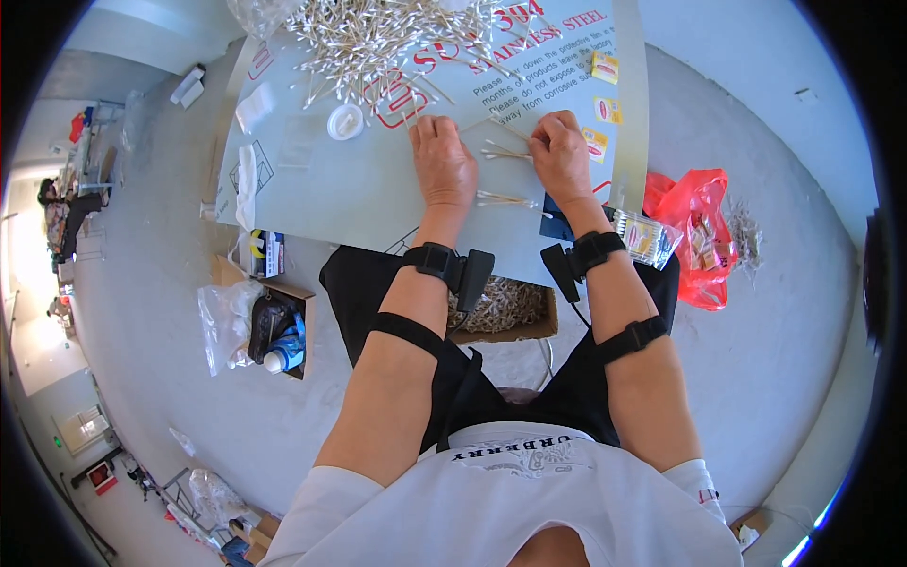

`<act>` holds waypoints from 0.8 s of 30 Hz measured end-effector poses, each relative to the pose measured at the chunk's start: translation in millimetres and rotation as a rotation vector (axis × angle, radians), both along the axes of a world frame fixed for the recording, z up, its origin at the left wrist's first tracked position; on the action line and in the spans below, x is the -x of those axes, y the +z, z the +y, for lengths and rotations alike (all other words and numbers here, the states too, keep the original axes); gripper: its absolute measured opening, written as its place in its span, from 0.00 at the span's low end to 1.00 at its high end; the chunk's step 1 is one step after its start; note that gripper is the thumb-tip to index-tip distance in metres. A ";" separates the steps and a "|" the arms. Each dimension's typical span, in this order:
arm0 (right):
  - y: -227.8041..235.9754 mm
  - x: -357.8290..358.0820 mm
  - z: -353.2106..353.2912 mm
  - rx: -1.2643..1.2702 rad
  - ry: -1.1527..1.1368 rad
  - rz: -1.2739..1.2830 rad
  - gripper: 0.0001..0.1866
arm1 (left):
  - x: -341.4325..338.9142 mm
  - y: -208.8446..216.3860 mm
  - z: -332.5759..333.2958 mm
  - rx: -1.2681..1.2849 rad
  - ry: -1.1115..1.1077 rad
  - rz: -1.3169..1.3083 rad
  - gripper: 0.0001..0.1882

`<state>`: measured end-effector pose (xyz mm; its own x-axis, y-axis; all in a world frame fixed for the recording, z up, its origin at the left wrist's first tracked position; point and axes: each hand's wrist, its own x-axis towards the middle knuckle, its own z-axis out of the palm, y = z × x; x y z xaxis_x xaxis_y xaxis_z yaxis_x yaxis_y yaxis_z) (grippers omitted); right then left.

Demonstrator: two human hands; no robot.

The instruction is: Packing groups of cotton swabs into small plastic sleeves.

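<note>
Two hands at work — left hand (444, 165) flat, fingers spread on the tabletop (378, 198) | right hand (559, 156) pinching cotton swabs (503, 149) | step: sorting small bunches — next needs a gentle grip.

The picture is bright and full of daylight. A very strong white glow sits at the far left edge, where the light pours in and washes the floor (38, 283) pale. The counter (378, 189) looks evenly lit, with only soft, small shadows under the left hand (444, 170) and the right hand (559, 156). The middle is sharp and clear. Toward the rim everything bends into a round shape, and straight edges curve. The corners are black. Things at the edge look small, squeezed and a bit fuzzy. A thin blue and red fringe shows along the rim.
</note>
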<state>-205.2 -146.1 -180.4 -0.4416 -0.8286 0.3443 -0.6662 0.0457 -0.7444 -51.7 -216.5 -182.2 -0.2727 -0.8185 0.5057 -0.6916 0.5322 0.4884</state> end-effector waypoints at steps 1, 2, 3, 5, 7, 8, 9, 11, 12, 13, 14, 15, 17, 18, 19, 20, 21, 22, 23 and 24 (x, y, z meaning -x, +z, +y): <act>-1.2 0.4 0.7 -0.001 -0.016 0.000 0.02 | 0.7 0.4 0.6 0.000 -0.001 0.002 0.10; -2.3 1.4 1.4 -0.002 -0.032 0.001 0.02 | 1.5 0.8 1.6 -0.005 0.003 -0.001 0.10; -2.5 1.9 1.9 -0.001 -0.031 0.000 0.02 | 0.8 0.9 2.0 -0.009 0.009 -0.006 0.10; -2.9 3.5 3.4 -0.040 0.021 -0.084 0.04 | 0.7 1.0 1.7 0.006 -0.006 0.048 0.11; 4.6 -1.6 4.9 -0.051 0.029 -0.103 0.07 | -2.4 0.1 1.2 0.019 -0.015 0.098 0.11; 8.3 -4.3 5.0 -0.061 0.034 -0.120 0.09 | -4.9 -0.3 0.5 0.032 -0.021 0.120 0.12; 7.5 -3.0 5.5 -0.061 0.033 -0.118 0.09 | -4.2 0.1 0.3 0.046 -0.032 0.146 0.13; 5.7 -1.1 6.0 -0.064 0.038 -0.045 0.12 | -2.3 0.8 0.6 0.058 -0.012 0.174 0.14; 6.7 -1.9 5.8 -0.063 0.039 -0.045 0.12 | -2.8 1.0 0.2 0.071 0.011 0.199 0.15; 7.7 -2.9 6.0 -0.069 0.039 -0.043 0.12 | -4.5 1.3 -0.3 0.072 0.013 0.198 0.15; 8.6 -4.1 5.8 -0.074 0.038 -0.040 0.11 | -7.1 1.7 -0.8 0.078 0.029 0.153 0.14; 8.2 -3.7 6.1 -0.075 0.037 -0.039 0.11 | -7.3 3.1 -0.3 0.082 0.042 0.109 0.13; 7.2 -3.0 6.4 -0.111 0.014 -0.103 0.10 | -5.4 5.1 4.2 0.045 0.054 0.061 0.12; 6.4 -3.2 5.8 -0.110 0.015 -0.103 0.10 | -5.5 4.6 5.5 0.010 0.069 0.011 0.11; 5.5 -3.3 4.7 -0.102 0.005 -0.124 0.10 | -5.2 4.3 4.9 0.011 0.071 0.011 0.11; 4.7 -3.2 3.6 -0.093 -0.005 -0.145 0.09 | -4.6 4.0 3.5 0.012 0.099 -0.032 0.10; 4.1 -3.4 2.7 -0.093 -0.005 -0.145 0.09 | -3.6 3.9 2.7 0.013 0.125 -0.074 0.09; 3.6 -3.7 1.6 -0.101 -0.021 -0.154 0.09 | -2.4 3.6 2.7 0.012 0.125 -0.073 0.09; 3.3 -3.5 1.2 -0.109 -0.038 -0.163 0.08 | -0.9 3.5 2.8 0.007 0.147 -0.075 0.09; 3.3 -3.3 1.3 -0.109 -0.038 -0.162 0.08 | 0.1 3.4 2.9 0.002 0.170 -0.077 0.08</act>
